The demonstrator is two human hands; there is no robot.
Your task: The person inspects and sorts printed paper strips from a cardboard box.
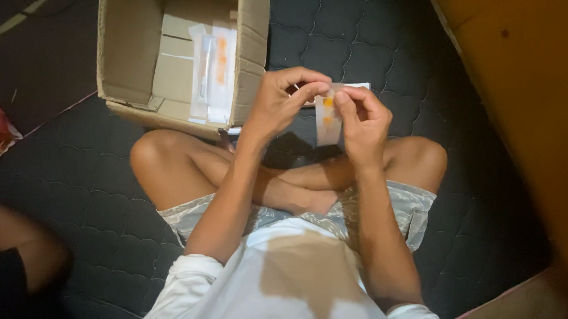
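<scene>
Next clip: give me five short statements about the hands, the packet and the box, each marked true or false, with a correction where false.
1. Both hands, left hand and right hand, hold one small clear packet with orange marks. True.
2. The cardboard box is closed. False: its flaps are open and similar packets lie inside.
3. The person sits cross-legged on a dark quilted mat. True.
4. The held packet rests on the mat. False: it is held up above the crossed legs.
5. The box stands to the person's right. False: it stands ahead and to the left.
</scene>
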